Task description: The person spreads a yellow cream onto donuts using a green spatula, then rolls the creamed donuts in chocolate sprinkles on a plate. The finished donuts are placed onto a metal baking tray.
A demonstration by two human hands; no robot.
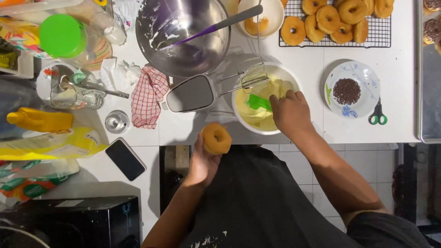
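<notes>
Left hand (202, 163): lower centre of the frame, just off the counter's front edge, fingers closed from below on a plain ring doughnut (216, 138). The doughnut is held up at the edge, flat face toward the camera, apparently so that face stays free and close to the bowl.

Right hand (289, 112): centre right, fingers curled together around a green spatula (258, 102) whose blade is down in the pale yellow cream. The hand rests over the rim of the white cream bowl (239, 119), which sits near the counter edge within easy reach of both hands.

Hand mixer (190, 94): lying on its side left of the cream bowl, beaters (252, 79) propped over the bowl's rim, likely so drips fall inside.

Steel mixing bowl (183, 41): upper centre, smeared white, with a purple-handled spatula (216, 26) leaning in it.

Cooling rack (335, 36): upper right, loaded with more plain doughnuts. Below it a blue-patterned plate (363, 80) of dark sprinkles, green-handled scissors (377, 115) beside it.

Red checked cloth (148, 96), phone (125, 159) and yellow packets (46, 138): crowding the left half.

Open room: a bare strip of white counter between cream bowl and sprinkle plate; little elsewhere along the front edge.
</notes>
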